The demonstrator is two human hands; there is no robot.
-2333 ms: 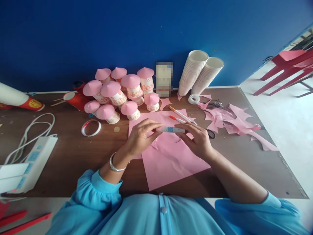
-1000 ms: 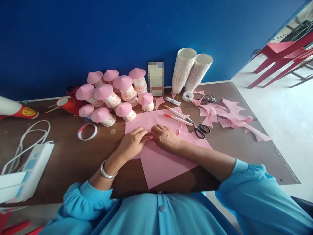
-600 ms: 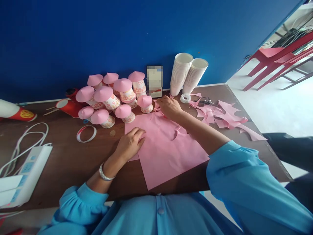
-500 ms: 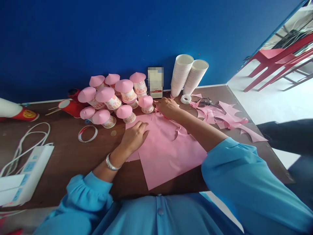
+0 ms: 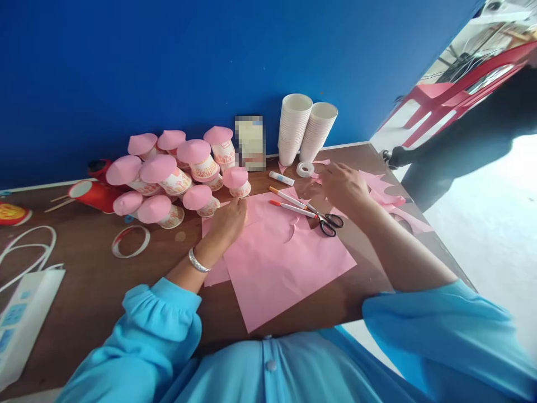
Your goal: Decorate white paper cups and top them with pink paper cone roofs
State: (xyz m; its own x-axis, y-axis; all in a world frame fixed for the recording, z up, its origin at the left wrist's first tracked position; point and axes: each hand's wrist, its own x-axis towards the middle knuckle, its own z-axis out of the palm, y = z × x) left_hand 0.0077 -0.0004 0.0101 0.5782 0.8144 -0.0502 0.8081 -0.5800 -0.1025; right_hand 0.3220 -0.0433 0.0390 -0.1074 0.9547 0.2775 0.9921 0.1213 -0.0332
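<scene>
My left hand [image 5: 230,225] is closed, its fingertips pressed together at the upper left of the pink paper sheets [image 5: 285,274]; whatever it pinches is hidden. Further right, my right hand [image 5: 346,190] reaches over the pink paper scraps [image 5: 388,201]. Its fingers curve downward and are blurred, so their grip is unclear. Between the hands, scissors [image 5: 329,222] with black handles lie beside an orange marker [image 5: 287,197] and a red marker [image 5: 293,209]. A small paper cup with a pink cone roof [image 5: 236,178] stands just beyond my left hand.
Several more pink-roofed cups [image 5: 161,170] crowd the left. Two stacks of white cups [image 5: 296,126] stand by the blue wall, near a phone [image 5: 250,143], a tape roll [image 5: 305,169] and a glue stick [image 5: 281,178]. A power strip [image 5: 31,319] lies left; a person's leg [image 5: 453,151] shows right.
My right hand has moved right, from beside the small roofed cup to the scraps, uncovering the markers, glue stick and scissors. My left hand has closed and shifted slightly up. The view has turned rightward.
</scene>
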